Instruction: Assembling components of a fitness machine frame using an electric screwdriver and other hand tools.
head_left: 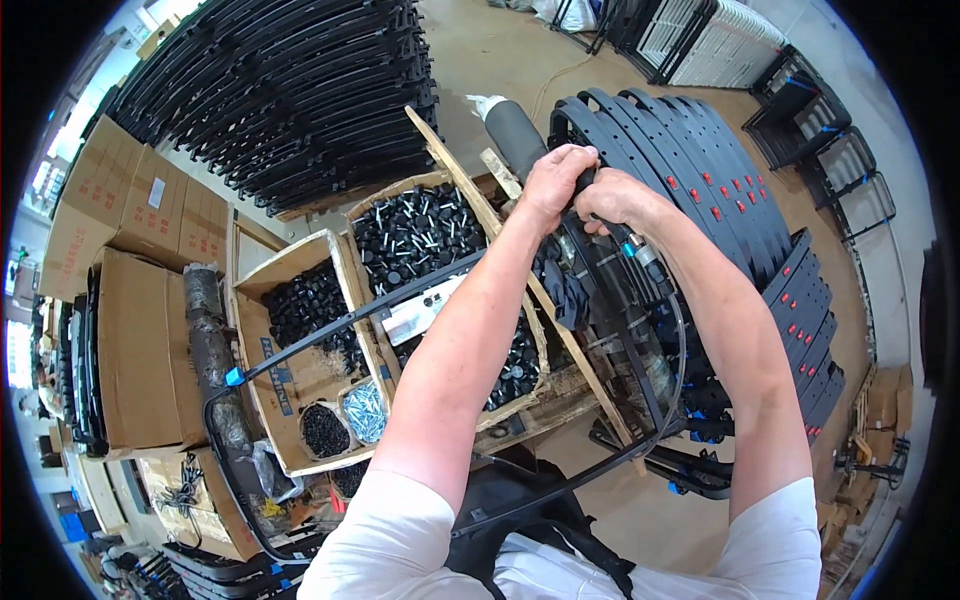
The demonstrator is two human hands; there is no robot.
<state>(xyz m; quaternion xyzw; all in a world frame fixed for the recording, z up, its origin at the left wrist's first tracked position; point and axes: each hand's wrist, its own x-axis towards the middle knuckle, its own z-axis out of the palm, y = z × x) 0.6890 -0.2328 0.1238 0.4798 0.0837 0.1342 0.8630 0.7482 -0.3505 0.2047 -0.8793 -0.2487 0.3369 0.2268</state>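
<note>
My right hand [620, 197] is closed round the black grip of an air tool [586, 181]. Below that hand, a silver hose fitting [640, 252] with a blue ring joins a thin hose [684, 340]. Touching the tool's front, my left hand [558, 185] has its fingers bent closed; what they pinch is hidden. A black tubular frame [330, 330] with a blue end piece lies across beneath my forearms, partly covered by them. Just beyond my hands is a grey padded roller [514, 135].
Open cartons left of my arms hold black-headed bolts [420, 230], black caps [305, 300] and silver screws [365, 412]. A wooden strip [470, 185] runs beside them. Curved black panels [700, 170] with red parts stand stacked at right; black frames [300, 90] are piled far left.
</note>
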